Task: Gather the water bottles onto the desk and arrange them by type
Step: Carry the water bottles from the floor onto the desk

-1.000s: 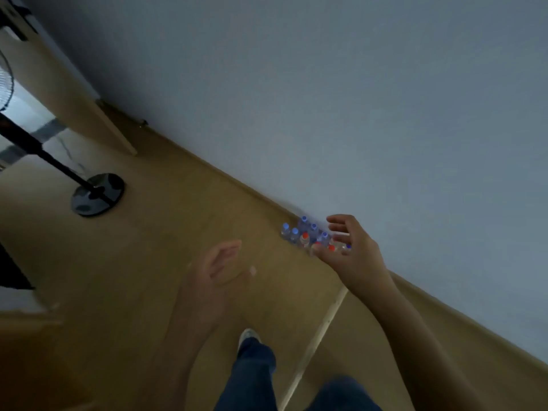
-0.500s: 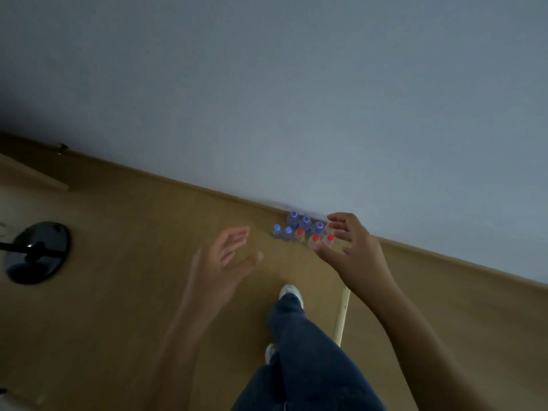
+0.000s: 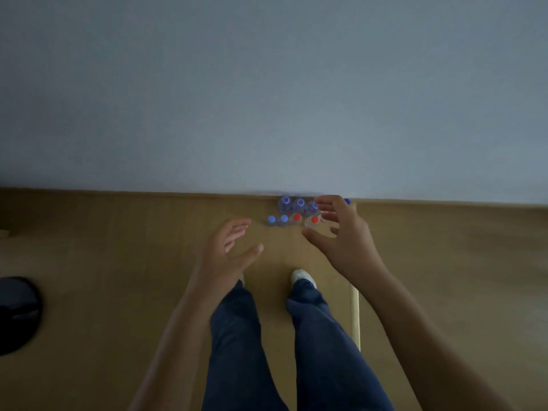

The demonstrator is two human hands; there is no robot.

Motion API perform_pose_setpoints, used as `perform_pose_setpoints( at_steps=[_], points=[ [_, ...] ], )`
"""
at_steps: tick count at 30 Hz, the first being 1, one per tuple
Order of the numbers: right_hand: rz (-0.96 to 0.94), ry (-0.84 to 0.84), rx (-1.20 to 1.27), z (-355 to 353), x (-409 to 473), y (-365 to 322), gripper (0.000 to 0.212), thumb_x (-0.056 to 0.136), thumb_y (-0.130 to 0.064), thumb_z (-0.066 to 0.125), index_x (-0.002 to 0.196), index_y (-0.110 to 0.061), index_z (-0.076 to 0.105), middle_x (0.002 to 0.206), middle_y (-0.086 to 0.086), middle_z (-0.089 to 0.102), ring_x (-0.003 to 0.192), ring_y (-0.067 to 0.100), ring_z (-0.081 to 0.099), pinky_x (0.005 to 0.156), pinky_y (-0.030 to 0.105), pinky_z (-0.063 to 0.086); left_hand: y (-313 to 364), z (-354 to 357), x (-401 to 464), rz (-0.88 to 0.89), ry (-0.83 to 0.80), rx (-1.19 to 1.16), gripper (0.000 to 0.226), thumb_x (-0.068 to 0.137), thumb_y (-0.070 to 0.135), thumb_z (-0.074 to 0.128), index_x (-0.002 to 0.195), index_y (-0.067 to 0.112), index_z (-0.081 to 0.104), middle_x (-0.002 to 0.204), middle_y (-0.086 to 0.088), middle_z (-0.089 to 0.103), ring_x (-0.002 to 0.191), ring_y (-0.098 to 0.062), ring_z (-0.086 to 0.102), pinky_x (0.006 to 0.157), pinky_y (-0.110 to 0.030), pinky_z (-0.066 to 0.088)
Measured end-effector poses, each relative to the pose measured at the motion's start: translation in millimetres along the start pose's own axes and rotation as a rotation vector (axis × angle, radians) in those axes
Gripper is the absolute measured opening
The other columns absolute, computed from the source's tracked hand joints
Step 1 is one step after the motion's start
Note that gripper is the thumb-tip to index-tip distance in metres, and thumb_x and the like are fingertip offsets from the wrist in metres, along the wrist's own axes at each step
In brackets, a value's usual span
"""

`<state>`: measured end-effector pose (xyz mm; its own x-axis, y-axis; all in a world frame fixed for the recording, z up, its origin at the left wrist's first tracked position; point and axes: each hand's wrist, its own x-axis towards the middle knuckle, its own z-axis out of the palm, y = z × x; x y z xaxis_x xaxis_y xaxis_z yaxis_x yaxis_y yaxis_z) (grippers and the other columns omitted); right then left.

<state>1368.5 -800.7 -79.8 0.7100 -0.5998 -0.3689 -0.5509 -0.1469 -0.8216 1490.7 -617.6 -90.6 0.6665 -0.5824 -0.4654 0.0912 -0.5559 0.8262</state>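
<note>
Several water bottles stand upright in a cluster on the wooden floor against the wall. Dark-blue-capped bottles (image 3: 298, 204) form the back row. In front stand two light-blue-capped bottles (image 3: 277, 219) and red-capped bottles (image 3: 296, 218). My right hand (image 3: 341, 232) hovers over the right end of the cluster with fingers spread, hiding some bottles; another red cap (image 3: 315, 220) shows between thumb and fingers. My left hand (image 3: 228, 247) is open, in the air left of the cluster and holding nothing. No desk is in view.
A pale wall (image 3: 267, 99) rises right behind the bottles. A black round fan base (image 3: 16, 312) sits on the floor at far left. A thin light strip (image 3: 355, 315) runs along the floor by my right leg. My feet stand just before the bottles.
The view has swung round to face the wall squarely and come closer to the bottles. Both hands have moved forward; the right one now reaches over the right end of the cluster.
</note>
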Motion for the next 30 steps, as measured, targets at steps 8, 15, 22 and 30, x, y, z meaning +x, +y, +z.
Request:
perform_pose_setpoints(
  at_steps=[8, 15, 22, 30],
  points=[
    [0.1, 0.196, 0.042, 71, 21, 21, 0.047, 0.083, -0.02, 0.078, 0.119, -0.033, 0.051, 0.119, -0.011, 0.06, 0.105, -0.003, 0.055, 0.084, 0.009, 0.043, -66, -34, 58, 0.088, -0.136, 0.094, 0.042, 0.084, 0.019, 0.077, 0.118, 0.036, 0.057, 0.123, 0.024, 0.055, 0.12, 0.009, 0.049, 0.09, 0.003, 0.034],
    [0.184, 0.246, 0.042, 119, 49, 78, 0.049, 0.083, -0.019, 0.077, 0.126, -0.02, 0.054, 0.117, -0.011, 0.058, 0.11, 0.007, 0.056, 0.094, 0.025, 0.047, -132, -21, 112, 0.108, -0.161, 0.1, 0.04, 0.083, 0.014, 0.078, 0.112, 0.034, 0.058, 0.117, 0.023, 0.058, 0.115, 0.011, 0.052, 0.095, -0.005, 0.036],
    [0.231, 0.247, 0.018, 164, 101, 193, 0.049, 0.083, -0.021, 0.077, 0.126, -0.02, 0.054, 0.119, -0.009, 0.059, 0.111, 0.008, 0.056, 0.093, 0.026, 0.047, -234, 31, 181, 0.125, -0.142, 0.103, 0.041, 0.084, 0.017, 0.078, 0.116, 0.033, 0.059, 0.118, 0.025, 0.058, 0.118, 0.01, 0.053, 0.102, -0.012, 0.038],
    [0.174, 0.265, -0.012, 237, 192, 347, 0.047, 0.083, -0.019, 0.077, 0.125, -0.015, 0.055, 0.12, -0.003, 0.062, 0.109, 0.009, 0.057, 0.093, 0.028, 0.049, -395, 101, 297, 0.166, -0.187, 0.134, 0.043, 0.082, 0.029, 0.079, 0.106, 0.056, 0.056, 0.107, 0.051, 0.054, 0.108, 0.029, 0.046, 0.103, -0.018, 0.038]
  ],
)
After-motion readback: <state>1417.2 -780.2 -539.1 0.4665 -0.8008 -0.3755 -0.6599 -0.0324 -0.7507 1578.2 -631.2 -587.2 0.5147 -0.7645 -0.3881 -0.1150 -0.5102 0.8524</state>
